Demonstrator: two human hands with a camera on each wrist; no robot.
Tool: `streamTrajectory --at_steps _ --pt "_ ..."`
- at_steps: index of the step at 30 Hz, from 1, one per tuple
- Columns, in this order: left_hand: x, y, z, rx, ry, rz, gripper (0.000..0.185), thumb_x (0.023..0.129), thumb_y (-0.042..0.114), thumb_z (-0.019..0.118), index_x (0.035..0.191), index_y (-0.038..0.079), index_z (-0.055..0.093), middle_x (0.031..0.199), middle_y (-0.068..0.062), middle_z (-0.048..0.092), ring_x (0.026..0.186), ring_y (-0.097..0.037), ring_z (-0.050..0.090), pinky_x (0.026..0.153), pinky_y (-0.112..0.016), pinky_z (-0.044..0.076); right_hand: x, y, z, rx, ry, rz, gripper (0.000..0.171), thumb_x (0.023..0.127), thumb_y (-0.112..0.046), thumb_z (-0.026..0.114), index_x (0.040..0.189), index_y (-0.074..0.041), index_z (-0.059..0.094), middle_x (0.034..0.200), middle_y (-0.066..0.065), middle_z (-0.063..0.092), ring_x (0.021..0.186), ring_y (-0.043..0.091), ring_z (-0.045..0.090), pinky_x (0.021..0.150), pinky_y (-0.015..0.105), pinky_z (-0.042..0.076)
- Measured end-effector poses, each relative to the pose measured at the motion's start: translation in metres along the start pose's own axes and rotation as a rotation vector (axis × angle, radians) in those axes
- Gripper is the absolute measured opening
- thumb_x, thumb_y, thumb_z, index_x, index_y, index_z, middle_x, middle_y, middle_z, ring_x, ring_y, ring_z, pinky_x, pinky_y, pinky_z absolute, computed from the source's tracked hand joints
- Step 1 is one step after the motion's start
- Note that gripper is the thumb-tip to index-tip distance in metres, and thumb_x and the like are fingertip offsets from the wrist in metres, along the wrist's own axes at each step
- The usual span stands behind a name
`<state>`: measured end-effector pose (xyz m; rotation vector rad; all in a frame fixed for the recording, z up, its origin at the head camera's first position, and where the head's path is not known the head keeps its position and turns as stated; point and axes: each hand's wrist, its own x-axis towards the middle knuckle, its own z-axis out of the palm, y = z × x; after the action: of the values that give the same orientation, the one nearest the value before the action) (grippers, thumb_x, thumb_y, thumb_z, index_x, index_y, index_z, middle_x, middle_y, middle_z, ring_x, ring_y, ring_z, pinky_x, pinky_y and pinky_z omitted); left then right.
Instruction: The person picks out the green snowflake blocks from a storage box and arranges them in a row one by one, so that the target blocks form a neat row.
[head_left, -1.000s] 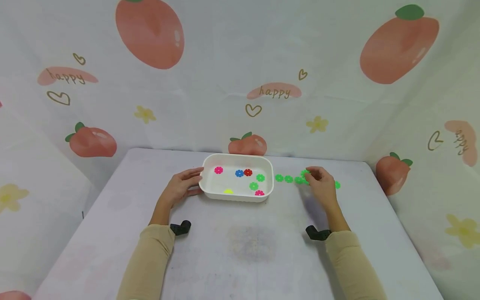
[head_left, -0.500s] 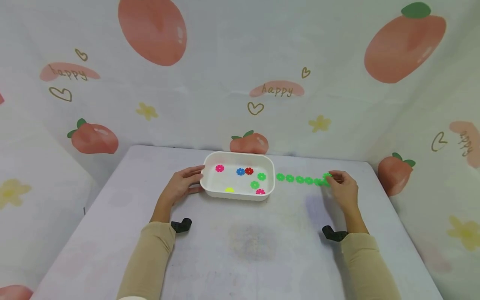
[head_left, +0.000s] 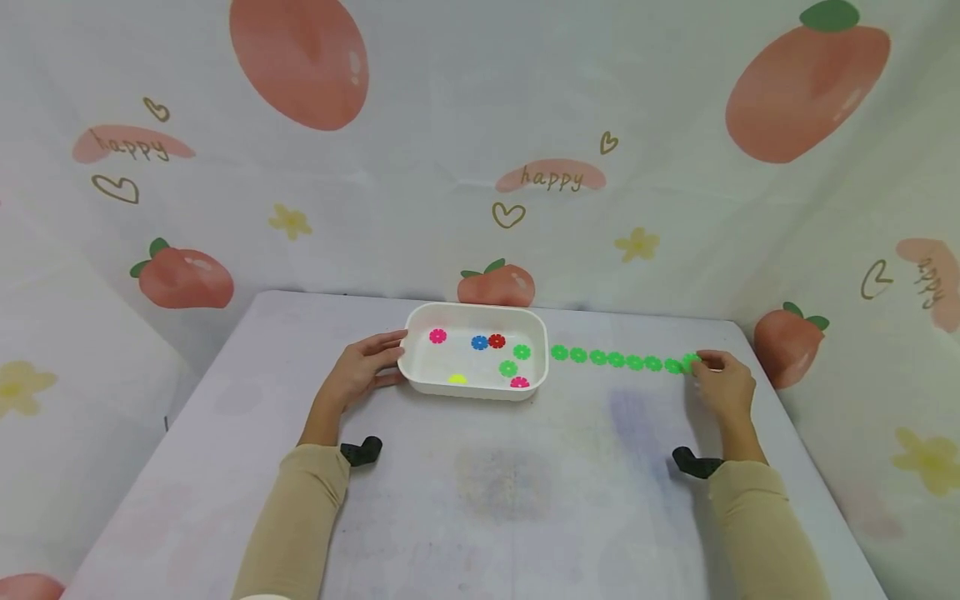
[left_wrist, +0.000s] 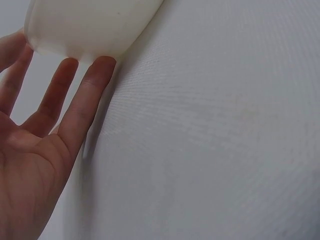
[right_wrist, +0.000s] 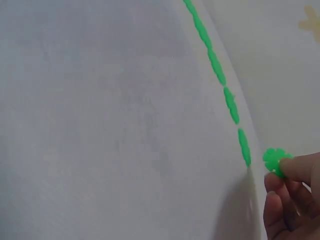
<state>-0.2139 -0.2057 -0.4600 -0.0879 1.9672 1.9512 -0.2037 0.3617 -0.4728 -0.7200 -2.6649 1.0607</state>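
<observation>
In the head view a white plastic tray (head_left: 472, 392) holds several flower-shaped plastic discs, among them a blue disc (head_left: 480, 342), a dark red disc (head_left: 497, 341) and a yellow disc (head_left: 457, 379). My left hand (head_left: 358, 371) touches its left end with fairly straight fingers; the left wrist view shows the fingertips (left_wrist: 102, 65) against the tray wall. My right hand (head_left: 726, 387) pinches a green flower disc (right_wrist: 276, 161) between thumb and finger, at the right end of a row of green discs (head_left: 616, 360) lying on the table. In the right wrist view it is raised off the surface.
The white table (head_left: 510, 517) reaches back to a fabric backdrop (head_left: 420, 167) printed with peaches and flowers. Two pink discs, such as the pink disc (head_left: 437, 336), and two green discs, such as the green disc (head_left: 508, 367), lie in the tray.
My right hand has moved rightward along the row with the green disc, and the discs it covered now show. My left hand stays at the tray.
</observation>
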Motion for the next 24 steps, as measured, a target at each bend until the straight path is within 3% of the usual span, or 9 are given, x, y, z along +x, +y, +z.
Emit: streamTrajectory --at_steps 5,14,19,24 --pt "0.007 -0.008 -0.002 -0.002 0.008 0.017 0.054 0.09 0.026 0.066 0.14 0.018 0.048 0.146 -0.01 0.045 0.122 -0.026 0.055 0.095 -0.042 0.054 0.008 0.01 -0.001 -0.034 -0.018 0.025 0.037 0.095 -0.025 0.052 0.126 -0.008 0.06 0.115 0.014 0.063 0.094 0.018 0.053 0.061 0.016 0.041" --pt "0.011 -0.015 -0.005 0.005 0.018 0.031 0.057 0.087 0.031 0.069 0.139 0.02 0.049 0.144 -0.009 0.047 0.119 -0.024 0.057 0.093 -0.04 0.056 0.014 0.012 0.002 -0.09 -0.004 -0.05 0.035 0.093 -0.019 0.055 0.122 -0.001 0.061 0.109 0.02 0.063 0.101 0.032 0.054 0.071 0.027 0.038" --pt "0.011 -0.015 -0.004 0.008 0.019 0.027 0.059 0.086 0.032 0.069 0.14 0.02 0.048 0.144 -0.009 0.046 0.12 -0.024 0.057 0.092 -0.04 0.056 0.015 0.011 0.0 -0.178 -0.034 -0.121 0.034 0.094 -0.019 0.054 0.12 0.003 0.061 0.111 0.024 0.062 0.102 0.038 0.053 0.078 0.041 0.042" --pt "0.01 -0.015 -0.004 0.014 0.02 0.032 0.059 0.087 0.032 0.069 0.14 0.019 0.048 0.145 -0.009 0.046 0.121 -0.025 0.056 0.092 -0.04 0.056 0.016 0.009 0.0 -0.289 -0.084 -0.149 0.038 0.096 -0.02 0.051 0.125 0.004 0.055 0.121 0.029 0.049 0.113 0.046 0.042 0.087 0.057 0.04"
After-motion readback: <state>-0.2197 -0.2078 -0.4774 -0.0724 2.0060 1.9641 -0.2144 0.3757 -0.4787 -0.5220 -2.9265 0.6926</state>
